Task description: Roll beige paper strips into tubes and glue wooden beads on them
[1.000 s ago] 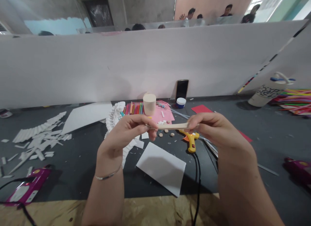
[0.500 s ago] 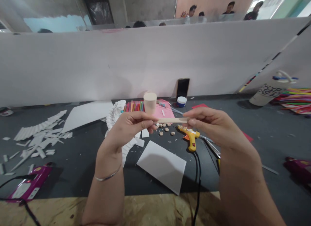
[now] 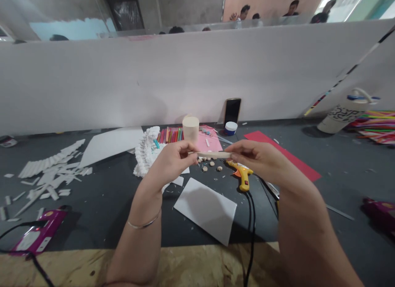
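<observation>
A pale, flat wooden craft stick (image 3: 214, 154) is held level between my two hands above the table. My left hand (image 3: 177, 159) pinches its left end between thumb and fingers, a thin bangle on that wrist. At the other end, my right hand (image 3: 251, 153) grips it the same way. Just beyond and below the stick lie several small round wooden discs (image 3: 212, 164). A yellow glue gun (image 3: 243, 175) rests under my right hand, its black cord running toward me. Nearer to me lies a white rectangular board (image 3: 206, 208).
A cream cup (image 3: 190, 129), coloured sticks (image 3: 173, 134), a pink sheet (image 3: 212, 143), a blue-and-white jar (image 3: 231, 128) and a propped phone (image 3: 232, 110) stand behind. White scraps (image 3: 55, 176) lie left; a red sheet (image 3: 284, 155) and tumbler (image 3: 339, 114) sit right. A white partition (image 3: 185, 77) rises behind.
My hands have come closer together along the stick. The right hand and forearm have shifted left, uncovering more of the red sheet; the left hand has moved slightly right.
</observation>
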`<act>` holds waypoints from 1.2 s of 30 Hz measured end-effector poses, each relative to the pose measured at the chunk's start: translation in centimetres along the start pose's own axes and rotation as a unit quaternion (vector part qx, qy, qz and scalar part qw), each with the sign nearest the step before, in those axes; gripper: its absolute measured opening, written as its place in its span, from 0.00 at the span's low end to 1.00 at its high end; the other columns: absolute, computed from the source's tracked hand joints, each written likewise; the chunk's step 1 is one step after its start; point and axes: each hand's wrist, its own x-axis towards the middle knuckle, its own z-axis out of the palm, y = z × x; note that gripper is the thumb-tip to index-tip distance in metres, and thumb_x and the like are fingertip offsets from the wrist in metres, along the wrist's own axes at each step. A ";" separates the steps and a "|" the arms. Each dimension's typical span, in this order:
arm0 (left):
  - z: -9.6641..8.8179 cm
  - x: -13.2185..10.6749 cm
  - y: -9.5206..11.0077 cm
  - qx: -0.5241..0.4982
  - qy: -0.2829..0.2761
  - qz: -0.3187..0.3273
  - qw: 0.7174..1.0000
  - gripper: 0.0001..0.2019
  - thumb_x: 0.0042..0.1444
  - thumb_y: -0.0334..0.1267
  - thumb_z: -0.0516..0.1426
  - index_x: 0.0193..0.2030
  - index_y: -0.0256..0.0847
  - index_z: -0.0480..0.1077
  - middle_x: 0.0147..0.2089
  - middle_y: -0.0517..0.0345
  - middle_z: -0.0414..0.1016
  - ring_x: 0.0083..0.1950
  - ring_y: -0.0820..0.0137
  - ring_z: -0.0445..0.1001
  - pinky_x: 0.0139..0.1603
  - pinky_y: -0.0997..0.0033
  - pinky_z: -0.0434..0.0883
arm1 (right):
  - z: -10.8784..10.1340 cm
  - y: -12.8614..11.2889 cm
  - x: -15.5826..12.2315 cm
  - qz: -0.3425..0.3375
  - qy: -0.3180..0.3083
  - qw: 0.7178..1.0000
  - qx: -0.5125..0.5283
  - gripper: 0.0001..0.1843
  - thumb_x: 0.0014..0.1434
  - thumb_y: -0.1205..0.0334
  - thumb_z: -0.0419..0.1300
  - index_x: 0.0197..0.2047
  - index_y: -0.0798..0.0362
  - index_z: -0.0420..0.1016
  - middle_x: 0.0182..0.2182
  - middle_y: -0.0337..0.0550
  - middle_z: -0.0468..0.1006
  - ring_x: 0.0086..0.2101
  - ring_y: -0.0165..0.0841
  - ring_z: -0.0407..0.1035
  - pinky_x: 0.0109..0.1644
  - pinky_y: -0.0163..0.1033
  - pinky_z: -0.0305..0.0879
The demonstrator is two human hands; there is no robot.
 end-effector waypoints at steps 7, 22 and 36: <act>0.6 0.2 0.0 0.012 -0.046 -0.019 0.999 0.06 0.55 0.36 0.56 0.36 0.38 0.72 0.26 0.60 0.74 0.26 0.75 0.69 0.26 0.76 0.64 | 0.7 -0.7 0.2 0.000 -0.108 0.992 -0.067 0.12 0.59 0.53 0.59 0.42 0.45 0.79 0.32 0.38 0.80 0.31 0.32 0.72 0.29 0.35 0.64; 0.9 0.0 0.0 0.165 -0.101 0.053 0.980 0.14 0.61 0.45 0.54 0.48 0.41 0.71 0.52 0.52 0.74 0.51 0.64 0.73 0.47 0.66 0.69 | 0.6 -0.9 -0.2 0.031 -0.147 0.977 -0.152 0.15 0.60 0.50 0.55 0.31 0.50 0.76 0.21 0.35 0.72 0.22 0.27 0.61 0.24 0.33 0.53; 3.6 -0.3 1.0 0.178 -0.195 0.071 0.962 0.17 0.67 0.44 0.44 0.33 0.40 0.67 0.30 0.59 0.71 0.31 0.70 0.68 0.31 0.71 0.61 | 1.0 -1.1 -0.4 0.001 -0.148 0.981 -0.126 0.17 0.60 0.51 0.54 0.26 0.52 0.70 0.21 0.33 0.67 0.23 0.26 0.58 0.24 0.33 0.52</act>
